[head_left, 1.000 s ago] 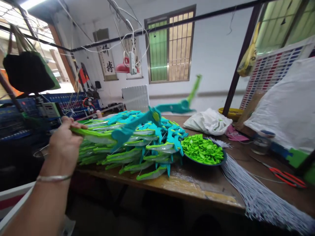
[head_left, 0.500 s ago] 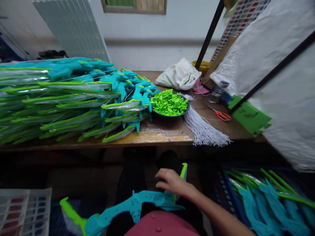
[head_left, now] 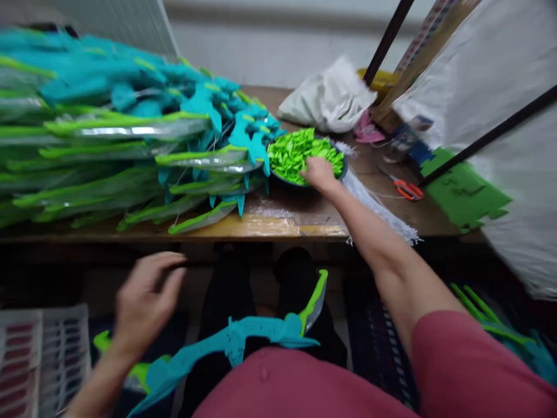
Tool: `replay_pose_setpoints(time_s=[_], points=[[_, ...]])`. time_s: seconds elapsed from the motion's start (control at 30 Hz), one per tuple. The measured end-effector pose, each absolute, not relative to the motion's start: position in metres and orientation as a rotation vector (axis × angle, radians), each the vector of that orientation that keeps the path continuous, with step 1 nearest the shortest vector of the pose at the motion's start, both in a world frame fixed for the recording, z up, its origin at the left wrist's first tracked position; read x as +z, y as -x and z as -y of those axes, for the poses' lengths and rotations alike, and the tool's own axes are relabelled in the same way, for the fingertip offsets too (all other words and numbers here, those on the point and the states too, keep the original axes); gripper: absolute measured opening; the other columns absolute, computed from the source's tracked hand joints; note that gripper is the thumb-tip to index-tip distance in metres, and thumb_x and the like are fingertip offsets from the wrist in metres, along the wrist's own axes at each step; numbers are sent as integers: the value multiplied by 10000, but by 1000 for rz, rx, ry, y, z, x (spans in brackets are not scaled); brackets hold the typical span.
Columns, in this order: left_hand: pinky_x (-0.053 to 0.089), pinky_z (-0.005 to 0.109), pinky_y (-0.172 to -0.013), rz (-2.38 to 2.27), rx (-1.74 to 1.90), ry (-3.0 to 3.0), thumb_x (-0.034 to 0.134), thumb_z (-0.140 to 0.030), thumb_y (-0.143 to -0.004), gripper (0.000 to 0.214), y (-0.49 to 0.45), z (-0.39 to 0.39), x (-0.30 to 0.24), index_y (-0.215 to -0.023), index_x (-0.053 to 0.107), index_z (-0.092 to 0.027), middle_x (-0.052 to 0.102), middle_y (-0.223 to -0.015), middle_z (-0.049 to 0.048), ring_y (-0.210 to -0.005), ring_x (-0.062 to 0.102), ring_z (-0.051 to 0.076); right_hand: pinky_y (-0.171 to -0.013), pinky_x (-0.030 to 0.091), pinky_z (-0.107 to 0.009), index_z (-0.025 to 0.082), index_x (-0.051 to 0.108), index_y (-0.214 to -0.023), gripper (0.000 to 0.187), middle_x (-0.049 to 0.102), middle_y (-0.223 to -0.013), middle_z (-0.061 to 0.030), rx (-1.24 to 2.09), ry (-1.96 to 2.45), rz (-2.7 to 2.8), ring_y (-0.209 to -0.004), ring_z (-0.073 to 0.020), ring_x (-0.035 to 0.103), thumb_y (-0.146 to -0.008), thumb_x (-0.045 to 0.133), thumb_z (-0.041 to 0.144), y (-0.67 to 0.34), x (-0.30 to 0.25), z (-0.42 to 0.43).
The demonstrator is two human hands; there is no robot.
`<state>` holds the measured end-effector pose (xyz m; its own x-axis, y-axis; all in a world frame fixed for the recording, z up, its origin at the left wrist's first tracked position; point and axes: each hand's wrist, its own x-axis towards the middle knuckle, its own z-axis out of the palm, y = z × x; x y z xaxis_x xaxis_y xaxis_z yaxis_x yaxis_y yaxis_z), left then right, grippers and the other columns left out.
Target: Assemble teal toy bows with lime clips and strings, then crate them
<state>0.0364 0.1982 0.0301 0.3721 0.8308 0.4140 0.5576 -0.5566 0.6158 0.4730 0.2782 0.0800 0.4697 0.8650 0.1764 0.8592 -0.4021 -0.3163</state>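
Observation:
My right hand point(head_left: 321, 173) reaches over the table edge into a dark bowl point(head_left: 287, 181) heaped with small bright green pieces point(head_left: 300, 152); its fingers curl down among them, and what they hold is hidden. My left hand point(head_left: 145, 299) hovers low in front of me, blurred, fingers loosely spread with nothing in them, just above the left end of a teal and green toy bow point(head_left: 243, 342) that lies across my lap. A big pile of similar teal and green bows point(head_left: 122, 133) covers the left half of the wooden table point(head_left: 300, 223).
White cords point(head_left: 383, 209) hang over the table edge beside the bowl. Red-handled scissors point(head_left: 407, 188), a green foam piece point(head_left: 465, 194), a white plastic bag point(head_left: 331, 98) and a large white sack point(head_left: 513, 145) stand to the right. More bows point(head_left: 500, 325) lie low right; a tray point(head_left: 39, 354) low left.
My right hand left the bow on my lap and reached up into the bowl of green pieces. My left hand came into view above the bow. The view tilted further down.

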Motion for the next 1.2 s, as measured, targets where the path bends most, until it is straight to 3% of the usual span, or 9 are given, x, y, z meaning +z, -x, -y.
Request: replay_pose_setpoints(time_s=[0.2,0.37,0.47,0.53,0.6,0.73,0.87,0.97,1.2], points=[[608,423,-869,-1099,450,-2135,576,-322,-950,220,-30,-113,-83,-1070,705,-189,738,-1052,94,-990,714,267,-1047,488,-434,67,696,-1080,217,698,-1198,-109,-47,2492,1491,-1100,-168,676,-1022,578,240,-483,58,-307],[503,512,-1067,-1256,474,-2090,543,-284,-990,367,-11,-76,-86,-1340,573,-176,630,-1322,156,-1267,585,305,-1068,331,-475,-67,631,-1179,289,682,-1255,-206,-217,2258,1548,-1332,-276,508,-967,520,96,-481,74,-294],[563,466,-966,-1374,538,-2048,514,-289,-1015,289,7,-57,-76,-1263,594,-164,666,-1215,149,-1131,662,286,-1064,375,-401,142,660,-1177,229,682,-1220,-110,-244,1972,1529,-1204,-229,566,-982,541,159,-452,82,-261],[610,365,-768,-1412,551,-2010,502,-284,-1027,196,18,-42,-73,-1133,627,-174,717,-997,88,-871,720,230,-972,464,-372,257,669,-1047,136,672,-1028,-56,8,1664,1440,-956,-190,608,-953,606,182,-417,77,-225],[608,348,-722,-1420,553,-1995,504,-284,-1026,170,23,-31,-74,-1047,640,-183,724,-921,68,-815,720,224,-858,517,-350,246,657,-1012,138,636,-921,-14,383,1436,1389,-816,-160,595,-889,699,201,-373,58,-181],[498,532,-1048,-1374,499,-2024,581,-293,-976,311,15,-36,-84,-1262,600,-171,657,-1292,158,-1236,601,326,-659,580,-291,207,721,-1013,183,708,-836,-11,1004,1323,1454,-695,-137,673,-880,710,333,-292,-2,-97],[456,565,-1074,-1257,304,-2022,761,-248,-812,639,-6,-67,-95,-1401,520,-196,635,-1335,156,-1262,570,353,-640,603,-301,205,686,-953,282,717,-796,-8,1488,1296,1024,-671,-157,708,-798,785,418,-248,-44,-53],[452,573,-1046,-1194,147,-1991,842,-238,-671,711,-17,-87,-93,-1329,579,-176,660,-1252,158,-1209,587,388,-633,599,-301,205,676,-971,272,704,-729,0,1467,1334,960,-671,-167,709,-818,769,411,-239,-53,-37],[471,333,-739,-996,-63,-1803,790,-292,-660,269,-26,-113,-65,-874,658,-195,626,-870,16,-820,620,242,-665,547,-281,240,777,-983,187,693,-790,6,1268,1414,982,-709,-147,644,-805,793,295,-241,-48,-11]])
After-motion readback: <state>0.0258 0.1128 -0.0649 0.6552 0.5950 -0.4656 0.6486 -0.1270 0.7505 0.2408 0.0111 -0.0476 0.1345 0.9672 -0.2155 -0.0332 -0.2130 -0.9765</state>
